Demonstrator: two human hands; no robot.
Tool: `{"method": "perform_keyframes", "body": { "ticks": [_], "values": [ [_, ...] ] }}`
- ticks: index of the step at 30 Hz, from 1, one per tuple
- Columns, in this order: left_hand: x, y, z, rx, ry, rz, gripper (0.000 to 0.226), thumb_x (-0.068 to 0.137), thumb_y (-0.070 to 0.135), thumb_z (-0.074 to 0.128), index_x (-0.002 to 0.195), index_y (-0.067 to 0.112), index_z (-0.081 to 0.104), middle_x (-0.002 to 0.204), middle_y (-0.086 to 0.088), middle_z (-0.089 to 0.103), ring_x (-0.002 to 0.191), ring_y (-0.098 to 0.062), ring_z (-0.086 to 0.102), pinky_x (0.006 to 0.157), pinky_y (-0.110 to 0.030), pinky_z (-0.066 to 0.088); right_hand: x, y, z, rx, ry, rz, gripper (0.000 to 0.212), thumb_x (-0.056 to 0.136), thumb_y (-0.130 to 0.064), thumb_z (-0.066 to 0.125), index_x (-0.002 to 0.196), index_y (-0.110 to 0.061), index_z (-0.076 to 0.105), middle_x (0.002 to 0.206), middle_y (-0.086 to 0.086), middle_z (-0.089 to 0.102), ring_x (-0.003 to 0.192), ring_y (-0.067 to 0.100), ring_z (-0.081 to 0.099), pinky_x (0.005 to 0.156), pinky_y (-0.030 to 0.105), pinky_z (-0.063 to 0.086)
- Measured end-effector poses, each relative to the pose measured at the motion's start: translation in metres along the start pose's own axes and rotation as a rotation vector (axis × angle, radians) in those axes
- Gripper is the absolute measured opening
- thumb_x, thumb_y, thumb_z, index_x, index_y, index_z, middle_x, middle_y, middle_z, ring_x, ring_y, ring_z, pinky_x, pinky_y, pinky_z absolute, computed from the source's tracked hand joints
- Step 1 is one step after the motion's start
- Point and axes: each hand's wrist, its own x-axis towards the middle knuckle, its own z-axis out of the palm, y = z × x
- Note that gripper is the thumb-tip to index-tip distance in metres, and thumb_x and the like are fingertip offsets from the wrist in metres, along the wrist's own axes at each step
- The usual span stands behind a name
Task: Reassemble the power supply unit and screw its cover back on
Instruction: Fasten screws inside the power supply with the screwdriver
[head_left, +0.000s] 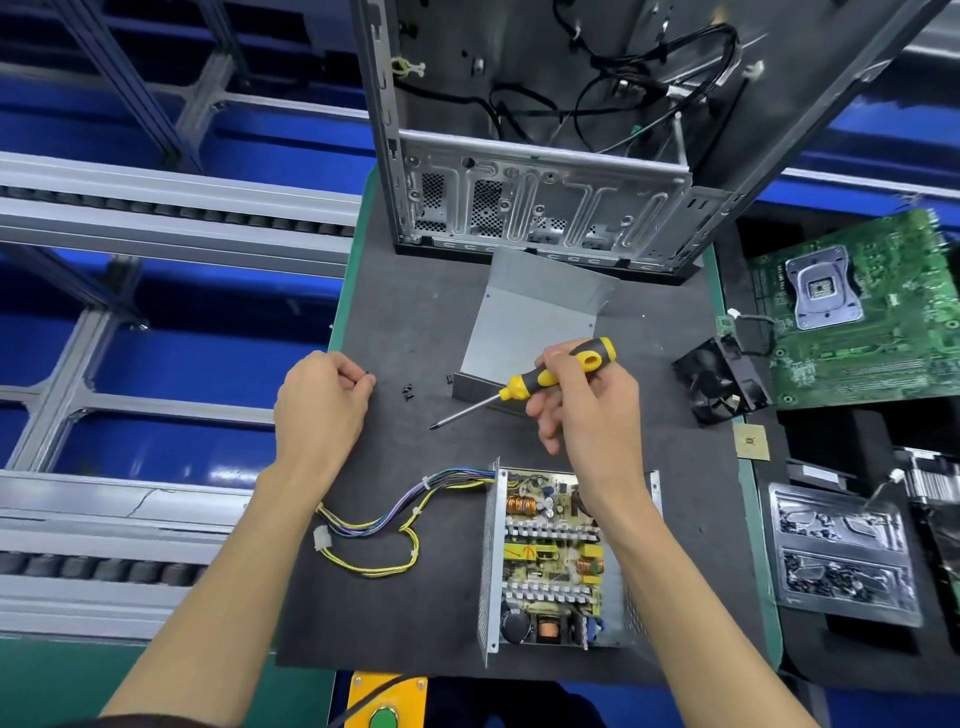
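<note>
The open power supply unit lies near the front of the black mat, its circuit board exposed and a yellow and purple cable bundle trailing to the left. Its bent grey metal cover lies apart, farther back on the mat. My right hand grips a yellow and black screwdriver, tip pointing left and down over the mat. My left hand hovers left of it, fingers curled, pinching a small black screw at its fingertips. A few loose black screws lie between my hands.
An empty computer case stands at the back of the mat. To the right sit a black fan, a green motherboard, a small CPU chip and a tray of screws. Conveyor rails run along the left.
</note>
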Motion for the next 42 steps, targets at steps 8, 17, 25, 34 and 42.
{"method": "perform_keyframes", "body": {
  "ticks": [8,17,25,34,42],
  "values": [
    [-0.021,0.026,-0.021,-0.532,-0.009,0.01,0.006,0.091,0.015,0.072,0.086,0.013,0.074,0.078,0.001,0.076,0.075,-0.006,0.072,0.068,-0.011,0.053,0.001,-0.005,-0.012,0.062,0.026,-0.01,0.018,0.09,-0.028,0.058,0.084,-0.012,0.063,0.055,0.002,0.061,0.04,0.013,0.047,0.036,0.022,0.035],
    [-0.062,0.077,-0.02,-1.148,-0.556,-0.11,0.012,0.08,0.01,0.073,0.088,0.007,0.082,0.087,-0.014,0.076,0.08,-0.02,0.074,0.074,-0.025,0.06,-0.005,-0.024,-0.054,0.318,0.159,0.021,0.027,0.089,-0.031,0.06,0.064,-0.024,0.068,0.058,0.007,0.06,0.041,0.015,0.044,0.038,0.022,0.034],
    [-0.088,0.105,-0.011,-1.169,-0.715,-0.029,0.026,0.076,0.017,0.08,0.1,0.01,0.082,0.087,-0.01,0.074,0.08,-0.018,0.072,0.078,-0.025,0.059,-0.019,-0.029,-0.085,0.367,0.177,0.02,0.029,0.091,-0.029,0.06,0.064,-0.026,0.071,0.061,0.007,0.061,0.043,0.014,0.046,0.038,0.022,0.035],
    [-0.106,0.12,-0.01,-1.203,-0.687,-0.04,0.02,0.078,0.011,0.075,0.095,0.004,0.081,0.09,-0.017,0.076,0.084,-0.024,0.075,0.077,-0.027,0.06,-0.031,-0.03,-0.102,0.354,0.211,0.005,0.025,0.088,-0.029,0.061,0.065,-0.024,0.07,0.062,0.007,0.063,0.046,0.014,0.05,0.036,0.023,0.036],
    [-0.112,0.129,-0.012,-1.154,-0.645,0.032,0.018,0.075,0.013,0.078,0.092,0.005,0.082,0.083,-0.014,0.074,0.079,-0.022,0.073,0.076,-0.029,0.06,-0.035,-0.032,-0.109,0.361,0.208,-0.026,0.02,0.092,-0.028,0.06,0.078,-0.013,0.062,0.063,0.007,0.066,0.047,0.014,0.051,0.037,0.023,0.038]
  ]
}}
